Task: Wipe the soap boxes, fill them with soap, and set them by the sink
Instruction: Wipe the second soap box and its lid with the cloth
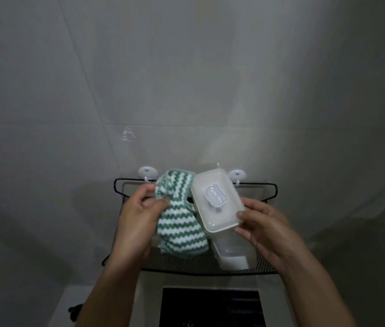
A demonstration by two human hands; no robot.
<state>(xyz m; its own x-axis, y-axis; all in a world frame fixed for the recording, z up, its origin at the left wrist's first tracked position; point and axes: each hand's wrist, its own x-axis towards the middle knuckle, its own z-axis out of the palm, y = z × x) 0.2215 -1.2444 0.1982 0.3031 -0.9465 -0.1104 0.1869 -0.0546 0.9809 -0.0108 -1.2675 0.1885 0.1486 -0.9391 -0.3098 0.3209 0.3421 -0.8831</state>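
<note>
Behind, 1 black mesh rack (266, 192) on 2 suction hooks (147, 173) – 1 more soap box (231, 254) resting inside. Raised above it: left hand (139, 208), fingers pinching green-white cloth (179, 223); right hand (264, 226), thumb and fingers gripping 1 translucent soap box lid (215, 199), tilted.

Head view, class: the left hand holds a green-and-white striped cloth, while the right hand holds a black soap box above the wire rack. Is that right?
Not quite. In the head view the soap box in the right hand is translucent white, not black. The left hand does hold the striped cloth, above the wire rack.
</note>
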